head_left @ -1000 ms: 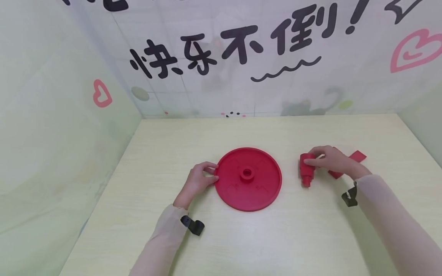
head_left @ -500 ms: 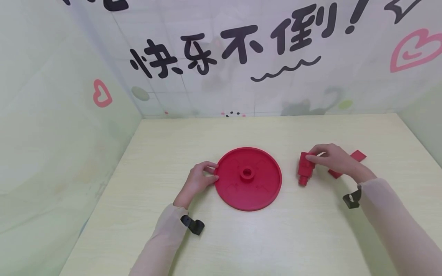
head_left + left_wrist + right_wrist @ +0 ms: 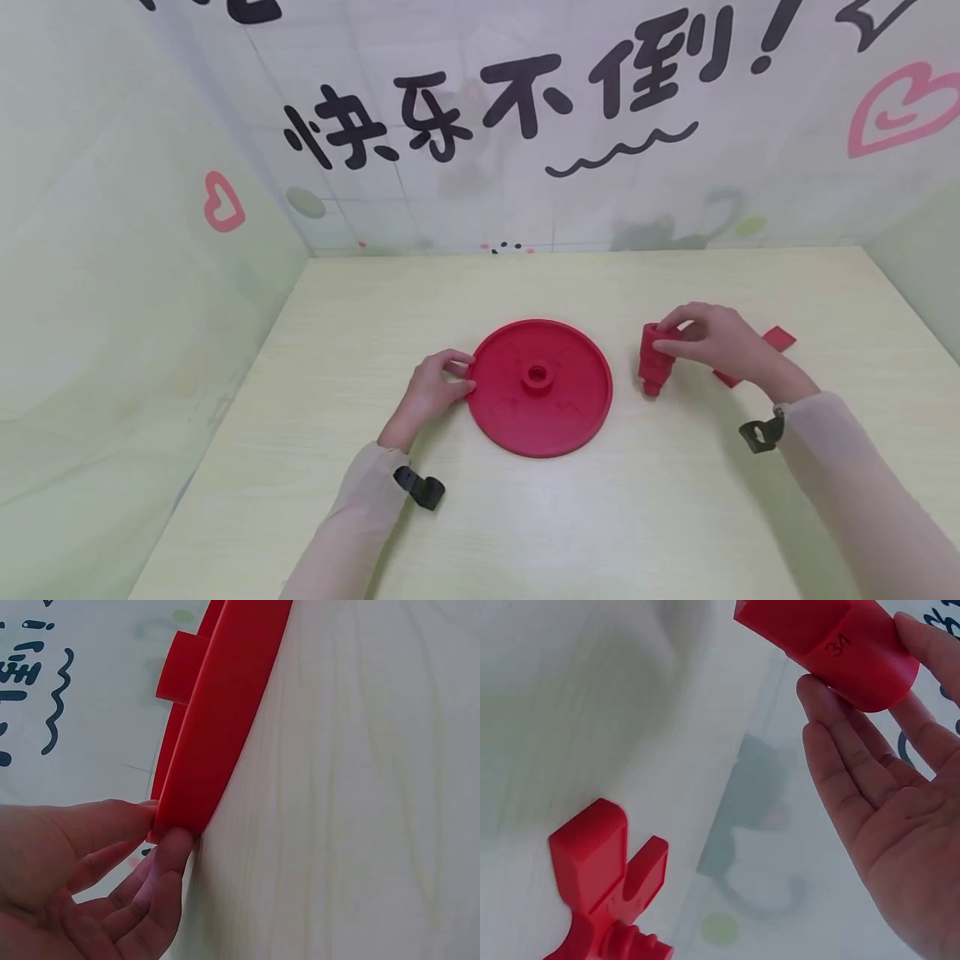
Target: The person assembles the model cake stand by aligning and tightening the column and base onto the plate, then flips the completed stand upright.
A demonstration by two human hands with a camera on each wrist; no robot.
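Note:
A round red disc (image 3: 562,417) with a raised rim and a hollow hub at its centre lies flat on the table. My left hand (image 3: 427,388) pinches its left rim; in the left wrist view the thumb lies on the upper side of the disc's edge (image 3: 217,742) and a finger against its outer side. To the right of the disc, my right hand (image 3: 716,342) holds a stepped red plastic part (image 3: 654,357) by its wide end, the narrow end pointing down. The number 34 shows on this red part (image 3: 855,656) in the right wrist view.
Behind the right hand lies another red piece (image 3: 778,338) with flat arms. Up close, that piece (image 3: 592,855) also has a ribbed stub. The pale wooden table (image 3: 570,525) ends at a printed back wall (image 3: 480,200), with side walls left and right.
My right hand has raised the stepped red part and shifted it slightly left and back, tilting it on the way. The left hand and disc have stayed in place.

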